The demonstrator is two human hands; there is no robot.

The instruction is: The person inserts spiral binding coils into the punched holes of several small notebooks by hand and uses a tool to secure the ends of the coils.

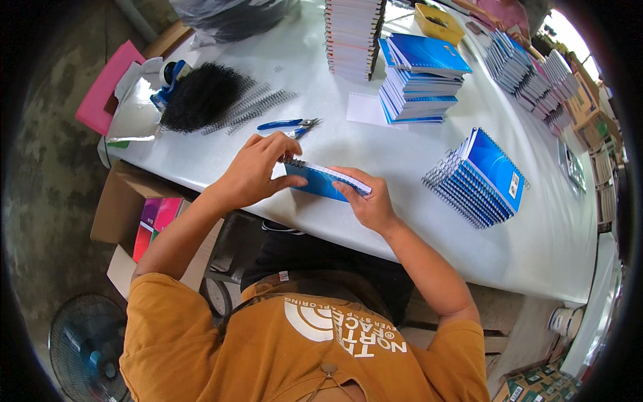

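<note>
pliers (pixel 280 124) lie just beyond the gripped notebook (pixel 318 186), wire coils (pixel 201 97) farther left. right of the grip sits a notebook stack (pixel 479 181).

Fingers (pixel 289 181) partly hide the blue notebook (pixel 320 184), and the upper edge crops dark plastic (pixel 231 20).

I'm logging colours off my feed, landmark the slim blue-covered paper notebook (pixel 318 183): white page edges, dark wire coil (pixel 295 161). Just beyond it, metal pliers with blue handles (pixel 280 124). Beyond and left of it I get a black heap of fine coils (pixel 201 97), then a bright pink flat panel (pixel 104 90). Right of it, blue coil-bound notebook stack (pixel 494 167), paler swirls, white label. Beyond and right: blue-and-white banded notebook pile (pixel 420 94), yellow plastic tub (pixel 439 27). Under it, silvery-white tabletop (pixel 402 157). Nearer me: mustard-orange T-shirt (pixel 261 355), white arcs and lettering.
</note>
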